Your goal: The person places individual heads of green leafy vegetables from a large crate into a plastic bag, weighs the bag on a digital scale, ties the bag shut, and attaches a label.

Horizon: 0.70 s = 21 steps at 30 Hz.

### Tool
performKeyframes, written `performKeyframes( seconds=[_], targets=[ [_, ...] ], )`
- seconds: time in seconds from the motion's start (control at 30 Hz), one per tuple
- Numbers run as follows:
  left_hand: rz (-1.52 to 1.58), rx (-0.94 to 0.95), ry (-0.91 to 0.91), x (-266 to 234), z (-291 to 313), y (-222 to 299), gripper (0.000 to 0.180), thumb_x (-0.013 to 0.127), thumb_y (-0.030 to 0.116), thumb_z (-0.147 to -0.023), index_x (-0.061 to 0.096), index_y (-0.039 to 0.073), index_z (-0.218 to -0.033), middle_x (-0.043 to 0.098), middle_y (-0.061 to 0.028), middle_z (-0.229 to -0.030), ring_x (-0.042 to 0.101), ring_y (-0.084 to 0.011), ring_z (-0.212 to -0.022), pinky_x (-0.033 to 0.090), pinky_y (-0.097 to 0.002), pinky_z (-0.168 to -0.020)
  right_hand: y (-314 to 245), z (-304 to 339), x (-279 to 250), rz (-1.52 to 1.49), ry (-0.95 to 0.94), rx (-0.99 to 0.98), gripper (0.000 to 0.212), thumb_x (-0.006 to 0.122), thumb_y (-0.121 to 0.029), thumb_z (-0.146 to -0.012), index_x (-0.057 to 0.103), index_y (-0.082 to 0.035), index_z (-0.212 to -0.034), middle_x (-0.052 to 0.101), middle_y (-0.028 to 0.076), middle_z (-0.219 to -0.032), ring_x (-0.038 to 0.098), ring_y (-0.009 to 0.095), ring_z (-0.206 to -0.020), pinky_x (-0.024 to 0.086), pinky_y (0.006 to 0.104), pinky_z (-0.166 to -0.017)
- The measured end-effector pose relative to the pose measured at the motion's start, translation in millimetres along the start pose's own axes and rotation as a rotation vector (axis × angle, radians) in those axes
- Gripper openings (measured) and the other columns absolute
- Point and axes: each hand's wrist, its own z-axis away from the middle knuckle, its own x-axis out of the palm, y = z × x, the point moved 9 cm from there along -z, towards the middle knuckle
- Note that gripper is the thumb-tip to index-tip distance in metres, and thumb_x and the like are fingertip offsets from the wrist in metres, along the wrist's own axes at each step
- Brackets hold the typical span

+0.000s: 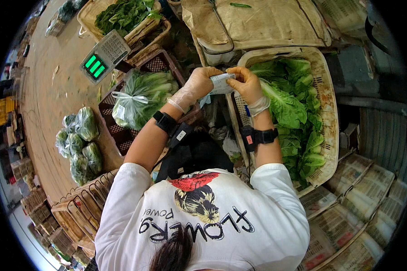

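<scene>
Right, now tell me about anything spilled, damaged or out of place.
A loose green leaf lies on the tan cover, away from the crated greens, and a pale scrap litters the brown floor at left. Brown stains mark the cream crate on the right. Nothing looks tipped over.

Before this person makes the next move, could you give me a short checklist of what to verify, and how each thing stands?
1. White slip held: ok, left hand and right hand both grip it.
2. A hand free: not ok, both are on the slip.
3. Gloves worn: ok, on both hands.
4. Bagged greens tied: ok, knotted with a white tie.
5. Scale display lit: ok, green.
6. Slip's underside sticky: cannot tell.
</scene>
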Motion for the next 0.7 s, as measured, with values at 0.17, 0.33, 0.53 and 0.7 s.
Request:
performKeyframes(
  seconds=[0.17, 0.33, 0.53, 0.7],
  targets=[
    [-0.006, -0.063, -0.034, -1.3, -5.5, -7.8, 0.024, 0.061, 0.003, -0.075, 0.062, 0.001, -0.099, 0.064, -0.0088, -0.087, 0.059, -0.0132, -0.078, 0.048, -0.0278, -0.069, -13.3, -11.5, -12.4, 0.301, 0.165, -0.320, 0.013, 0.062, -0.002, -0.075, 0.062, -0.003, -0.087, 0.060, 0.006, -0.082, 0.056, 0.015, -0.071, 0.046, 0.0272, -0.064],
    [0.444, -0.128, -0.078, 14.9, -34.7, -68.4, 0.023, 0.056, 0.005, -0.081, 0.059, -0.001, -0.104, 0.062, -0.0078, -0.096, 0.059, -0.0150, -0.085, 0.048, -0.0285, -0.075, 0.8, -42.8, -13.6, 0.228, 0.238, -0.198, 0.008, 0.061, -0.006, -0.074, 0.065, -0.004, -0.080, 0.061, 0.008, -0.077, 0.058, 0.018, -0.069, 0.046, 0.0289, -0.065],
    [1.080, -0.404, -0.013, 30.8, -44.6, -99.7, 0.022, 0.045, 0.011, -0.087, 0.054, -0.001, -0.103, 0.058, -0.0103, -0.101, 0.059, -0.0196, -0.090, 0.049, -0.0355, -0.078, -2.8, -87.9, -16.0, 0.614, 0.341, -0.267, 0.013, 0.060, -0.017, -0.074, 0.067, -0.008, -0.081, 0.062, 0.011, -0.078, 0.060, 0.026, -0.072, 0.047, 0.0349, -0.066],
    [0.688, -0.089, -0.067, 40.6, -96.2, -178.6, 0.025, 0.053, 0.003, -0.078, 0.057, 0.002, -0.103, 0.062, -0.0114, -0.095, 0.061, -0.0225, -0.086, 0.048, -0.0315, -0.073, -4.5, -94.7, 0.0, 0.838, 0.322, -0.299, 0.027, 0.061, -0.017, -0.073, 0.062, -0.011, -0.100, 0.061, 0.011, -0.080, 0.059, 0.028, -0.073, 0.047, 0.0384, -0.066]
  ],
)
